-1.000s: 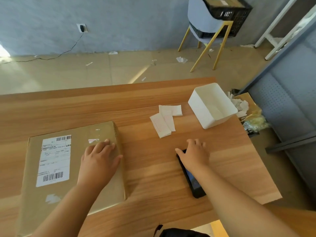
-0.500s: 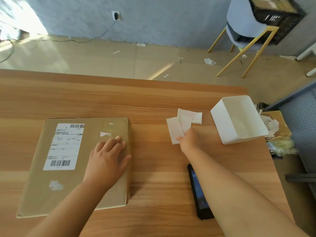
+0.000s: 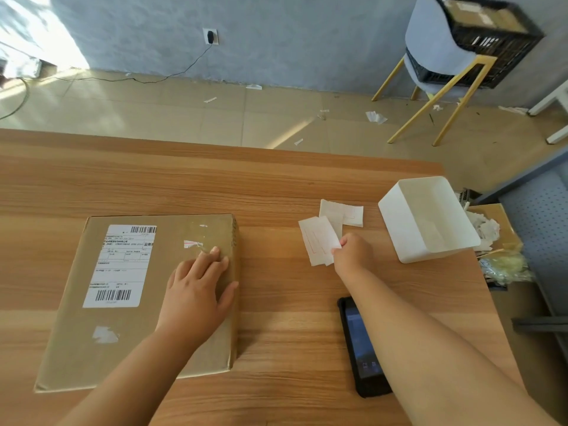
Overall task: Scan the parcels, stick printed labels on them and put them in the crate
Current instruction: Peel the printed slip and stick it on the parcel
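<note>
Since a second ago my right hand [image 3: 353,253] has left the scanner [image 3: 358,333] and gone forward to the loose papers. Half a second ago it only reached them; now it has one by the edge.

The table [image 3: 276,186] carries nearly everything. On its left part lies the parcel [image 3: 70,333], a flat brown carton with a shipping sheet [image 3: 120,265] already on top. My left hand [image 3: 196,290] rests on the carton near its right edge, fingers straight and together, thumb spread to the side. I think it is there to keep the carton from sliding while the other hand works.

The crate [image 3: 488,35] stands on a chair [image 3: 430,56] behind the table, well apart from the parcel, so the parcel is not yet put away. A white tub [image 3: 442,210] sits near the right edge of the table, just beside the papers.

The scanner lies screen up, partly under my right forearm, so I judge the scanning step is finished.

My right arm is stretched forward, the wrist low over the table. Thumb and bent fingers pinch the near right edge of the front label [image 3: 316,241], which still lies on the table over the other labels.
</note>
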